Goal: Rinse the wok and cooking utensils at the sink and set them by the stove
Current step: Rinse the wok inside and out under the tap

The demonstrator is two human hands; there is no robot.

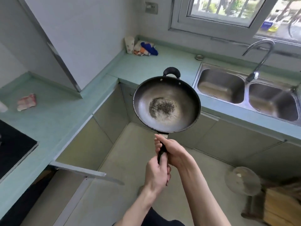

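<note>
A person holds a wok (166, 103) out in front of them with both hands, in the air above the floor in the corner of an L-shaped kitchen. The right hand (171, 150) is wrapped round the black handle (161, 152) close to the pan, fingers curled over it. The left hand (157, 174) grips the handle lower down, nearer the body, fingers closed round it. The wok is dark, with a patch of dark specks at its middle and a small black loop handle (171, 71) on its far rim.

To the right, set into the pale green desk (146, 66), is a steel double sink (244, 90) with a curved tap (260, 57) behind it, under a window (228, 12). The wok is left of the sink, not over it. At the far left edge is part of a black stove (14, 147). A crumpled cloth (26, 101) lies on the desk near it. In the far corner stand a paper cup (129, 44) and some bags (146, 48).
</note>
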